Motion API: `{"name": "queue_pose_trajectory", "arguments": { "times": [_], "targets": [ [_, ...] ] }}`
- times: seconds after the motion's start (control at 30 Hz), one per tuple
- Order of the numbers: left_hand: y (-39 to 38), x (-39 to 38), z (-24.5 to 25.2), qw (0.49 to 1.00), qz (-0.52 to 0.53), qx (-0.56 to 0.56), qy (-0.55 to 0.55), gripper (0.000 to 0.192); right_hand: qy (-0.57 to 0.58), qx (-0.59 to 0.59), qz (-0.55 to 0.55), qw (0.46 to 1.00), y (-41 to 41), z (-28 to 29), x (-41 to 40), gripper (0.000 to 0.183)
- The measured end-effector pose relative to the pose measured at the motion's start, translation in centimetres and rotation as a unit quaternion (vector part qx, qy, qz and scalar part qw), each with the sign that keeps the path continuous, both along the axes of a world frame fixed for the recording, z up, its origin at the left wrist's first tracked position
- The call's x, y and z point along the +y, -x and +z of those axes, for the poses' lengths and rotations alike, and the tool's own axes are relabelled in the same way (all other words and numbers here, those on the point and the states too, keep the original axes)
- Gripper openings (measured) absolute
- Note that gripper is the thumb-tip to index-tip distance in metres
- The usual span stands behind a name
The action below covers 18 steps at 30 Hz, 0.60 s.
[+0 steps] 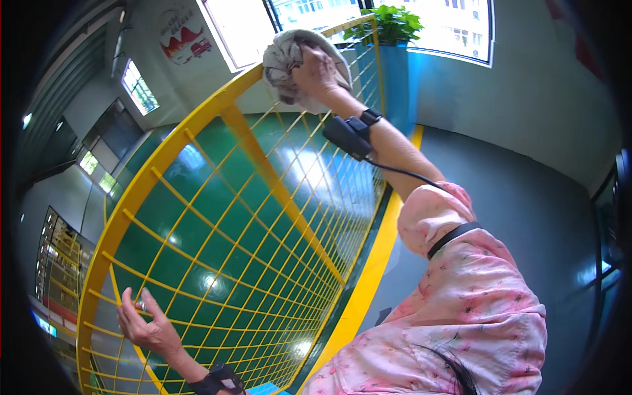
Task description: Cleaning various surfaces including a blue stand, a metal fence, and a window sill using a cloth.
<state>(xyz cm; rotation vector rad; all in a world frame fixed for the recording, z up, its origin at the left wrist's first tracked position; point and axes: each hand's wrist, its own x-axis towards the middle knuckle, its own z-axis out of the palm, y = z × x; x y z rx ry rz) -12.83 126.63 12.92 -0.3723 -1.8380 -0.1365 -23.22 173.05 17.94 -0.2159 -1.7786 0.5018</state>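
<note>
My right hand [316, 71] grips a bunched grey-white cloth [282, 64]. The cloth lies over the top rail of a yellow metal mesh fence [190, 129], close to where the fence runs toward the window. Lower down on the left, my left hand [150, 328] is at the wire grid, with its thumb and fingers apart around the line of a thin wire. Whether the fingers touch that wire is hard to make out. Dark bands with small devices are strapped to both wrists, and a cable runs up the right arm.
Behind the far fence post stands a tall blue planter [395, 74] with a leafy green plant [395, 22], below a bright window [449, 29]. A glossy green floor [197, 276] lies beyond the mesh. A yellow floor stripe [365, 276] borders the grey floor [474, 163] on my side.
</note>
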Motion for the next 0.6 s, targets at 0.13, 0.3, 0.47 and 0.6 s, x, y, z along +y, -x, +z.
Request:
{"name": "queue_pose_trajectory", "arguments": {
  "times": [0.13,0.3,0.47,0.6],
  "targets": [
    [0.5,-1.5,-0.7,0.999,0.025,0.021,0.014,0.023,0.023,0.097,0.043,0.994,1.6,-5.9,-3.8,0.036],
    [1.1,-1.2,-0.8,0.999,0.024,0.029,0.016,0.021,0.077,-0.131,0.152,0.977,-3.8,-19.6,-10.7,0.028],
    [1.6,0.0,-1.0,0.999,-0.001,0.036,-0.006,0.021,0.185,-0.358,0.255,0.879,-9.6,-33.2,-12.2,0.035],
    [0.3,-1.0,-0.1,0.998,-0.012,0.053,0.010,0.022,0.141,-0.366,0.170,0.904,-8.6,-28.6,-11.2,0.031]
  ]
}}
